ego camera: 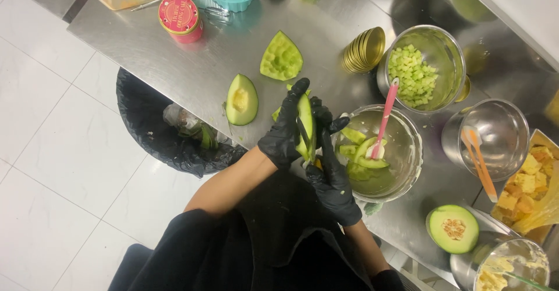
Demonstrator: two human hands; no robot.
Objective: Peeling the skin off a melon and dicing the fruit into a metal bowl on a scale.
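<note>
My left hand (283,134), in a black glove, is shut on a long green melon wedge (305,122) held upright over the steel counter's edge. My right hand (333,174), also gloved, grips a knife whose blade (303,135) lies against the wedge. Right beside them stands a steel bowl (407,169) holding peeled melon slices (364,154) and a pink spatula (384,116). A melon quarter (241,99) and a scored melon piece (282,58) lie on the counter to the left.
A black-lined bin (145,122) with peels sits below the counter edge. A bowl of diced melon (414,75), stacked gold lids (364,49), an empty steel bowl (501,151), a halved melon (453,228), yellow cubes (527,183) and a red tin (179,16) stand around.
</note>
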